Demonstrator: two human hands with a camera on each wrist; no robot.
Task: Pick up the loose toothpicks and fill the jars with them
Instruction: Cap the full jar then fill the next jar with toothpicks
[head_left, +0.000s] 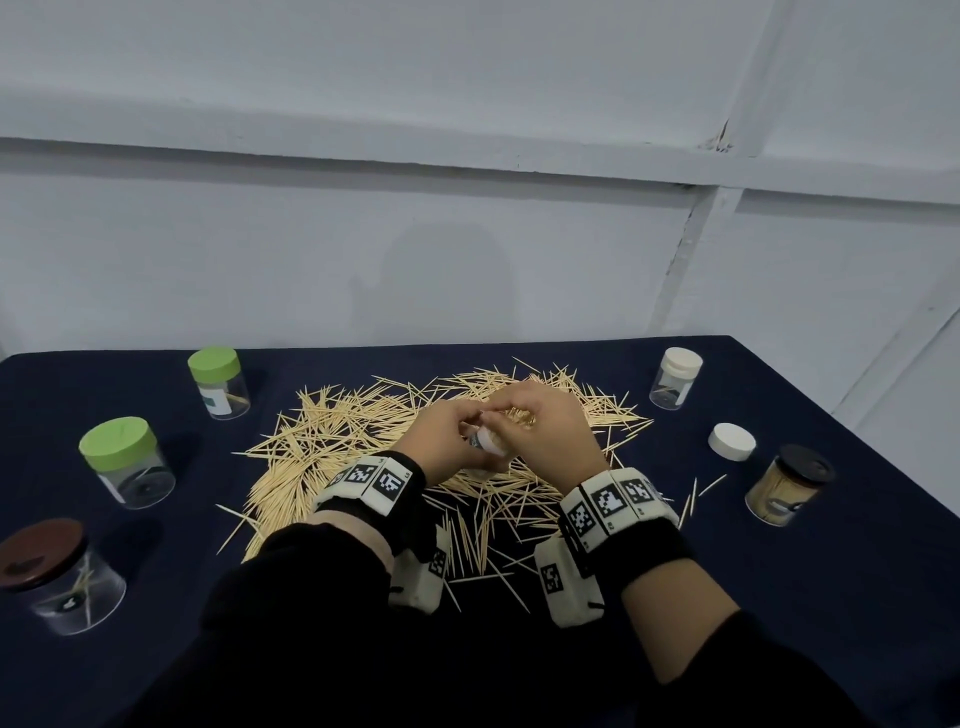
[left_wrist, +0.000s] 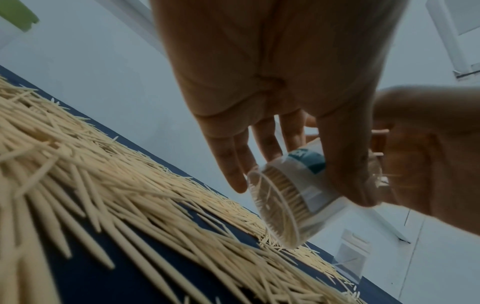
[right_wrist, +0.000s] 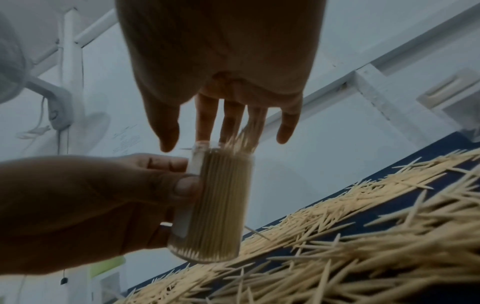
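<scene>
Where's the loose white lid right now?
In the head view the white lid lies on the right side of the table, between the white-capped jar behind it and the black-capped jar.

A desk (head_left: 519, 675) under a dark blue cloth carries a wide heap of loose toothpicks (head_left: 322, 441) at its centre. Lidded jars stand around it: two green-lidded (head_left: 122, 462) at ten o'clock, a brown-lidded one (head_left: 52, 577) at eight, a white-lidded one (head_left: 675, 378) at two, a black-lidded full one (head_left: 789, 486) at three, beside a loose white lid (head_left: 731, 441).

Navy tablecloth (head_left: 597, 675); grey wall (head_left: 467, 260); fan (right_wrist: 15, 67).
</scene>
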